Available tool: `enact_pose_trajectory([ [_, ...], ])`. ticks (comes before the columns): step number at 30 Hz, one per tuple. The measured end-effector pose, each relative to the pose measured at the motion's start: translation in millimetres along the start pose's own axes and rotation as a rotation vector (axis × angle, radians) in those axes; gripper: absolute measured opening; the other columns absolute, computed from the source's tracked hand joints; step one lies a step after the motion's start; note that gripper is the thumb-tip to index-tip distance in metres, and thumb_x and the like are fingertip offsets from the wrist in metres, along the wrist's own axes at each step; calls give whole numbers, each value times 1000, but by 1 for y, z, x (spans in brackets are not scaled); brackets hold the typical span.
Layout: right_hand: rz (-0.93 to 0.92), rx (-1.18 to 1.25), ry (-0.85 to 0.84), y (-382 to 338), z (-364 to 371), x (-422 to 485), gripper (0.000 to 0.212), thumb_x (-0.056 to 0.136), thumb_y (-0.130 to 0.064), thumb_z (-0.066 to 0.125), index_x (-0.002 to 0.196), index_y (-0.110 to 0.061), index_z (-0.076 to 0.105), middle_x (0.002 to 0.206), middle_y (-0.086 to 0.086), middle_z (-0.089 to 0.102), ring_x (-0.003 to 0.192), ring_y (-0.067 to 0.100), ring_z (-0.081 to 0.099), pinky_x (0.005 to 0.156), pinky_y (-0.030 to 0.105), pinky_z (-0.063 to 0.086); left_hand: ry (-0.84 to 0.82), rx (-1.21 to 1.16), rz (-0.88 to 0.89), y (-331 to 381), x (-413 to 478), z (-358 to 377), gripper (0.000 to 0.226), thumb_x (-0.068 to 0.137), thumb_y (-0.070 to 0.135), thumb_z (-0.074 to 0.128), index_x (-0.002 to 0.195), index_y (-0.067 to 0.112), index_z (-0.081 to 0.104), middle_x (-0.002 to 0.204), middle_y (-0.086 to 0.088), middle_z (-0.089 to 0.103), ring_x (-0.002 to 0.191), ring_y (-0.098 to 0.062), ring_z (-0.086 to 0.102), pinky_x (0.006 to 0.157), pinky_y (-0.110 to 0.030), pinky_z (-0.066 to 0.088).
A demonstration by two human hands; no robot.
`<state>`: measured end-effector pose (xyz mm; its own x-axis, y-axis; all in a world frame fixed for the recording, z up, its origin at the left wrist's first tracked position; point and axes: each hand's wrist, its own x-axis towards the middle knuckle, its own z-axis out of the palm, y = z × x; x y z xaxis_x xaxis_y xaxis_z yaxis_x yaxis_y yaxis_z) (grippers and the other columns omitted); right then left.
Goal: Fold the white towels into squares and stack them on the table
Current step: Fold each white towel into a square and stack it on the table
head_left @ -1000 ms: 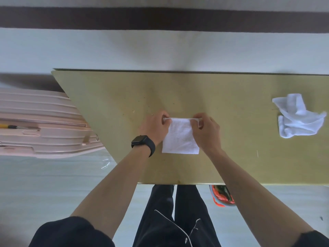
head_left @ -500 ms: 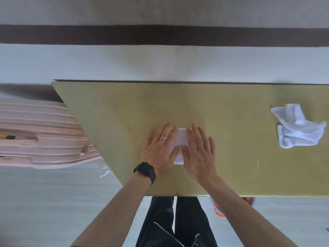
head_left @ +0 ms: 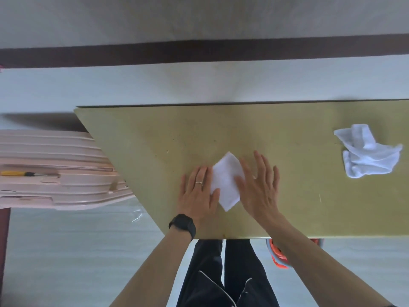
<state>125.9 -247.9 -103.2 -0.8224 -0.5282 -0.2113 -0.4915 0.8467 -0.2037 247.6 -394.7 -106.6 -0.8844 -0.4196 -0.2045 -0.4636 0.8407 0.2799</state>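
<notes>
Black watch [head_left: 182, 224], ring [head_left: 198, 183], dark trousers [head_left: 207, 273]

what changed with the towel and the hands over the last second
Both hands let go of the far edge of the folded towel, which they had pinched, and flattened out. The left hand and right hand now lie open against its sides, and it has turned from square-on to corner-forward, like a diamond. The crumpled towel at the right end of the table stayed put.
</notes>
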Motion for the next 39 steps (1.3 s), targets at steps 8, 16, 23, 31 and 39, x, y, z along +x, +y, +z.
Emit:
enact_pose_trajectory([
  [8, 487, 322, 26, -19, -28, -2, 79, 85, -54, 65, 147, -22, 29, 153, 2, 30, 139, 25, 29, 109, 42, 29, -148, -289, -454, 48, -10, -30, 42, 92, 57, 48, 104, 18, 54, 107, -4, 59, 101, -26, 52, 90, -42, 46],
  [16, 665, 548, -140, -5, -34, -5, 44, 85, -39, 69, 118, -18, 48, 116, 0, 58, 113, 25, 50, 95, 45, 44, -158, -639, -862, 71, 33, -28, 36, 86, 39, 68, 105, 15, 49, 103, -8, 63, 88, -30, 64, 78, -45, 57],
  [23, 660, 670, -363, 8, -45, 19, 18, 80, -24, 64, 97, -26, 56, 86, -7, 60, 83, 20, 59, 71, 32, 48, -169, -784, -976, 78, 39, -29, 15, 87, 24, 64, 95, 12, 62, 89, -4, 63, 74, -22, 57, 61, -27, 44],
  [31, 441, 870, -487, 22, -65, 15, 18, 88, -19, 61, 105, -13, 58, 90, -2, 61, 78, 14, 57, 60, 29, 42, -33, -1075, -958, 80, 6, -52, 29, 85, 23, 71, 109, 14, 58, 102, 1, 64, 87, -16, 60, 67, -25, 45],
  [39, -37, 844, -631, -57, -143, -27, 6, 92, -14, 58, 96, -18, 61, 82, -7, 61, 78, 14, 56, 62, 25, 39, 193, -1391, -1004, 54, -116, -146, 24, 81, 22, 78, 103, 12, 76, 97, -5, 76, 92, -25, 69, 85, -39, 56],
])
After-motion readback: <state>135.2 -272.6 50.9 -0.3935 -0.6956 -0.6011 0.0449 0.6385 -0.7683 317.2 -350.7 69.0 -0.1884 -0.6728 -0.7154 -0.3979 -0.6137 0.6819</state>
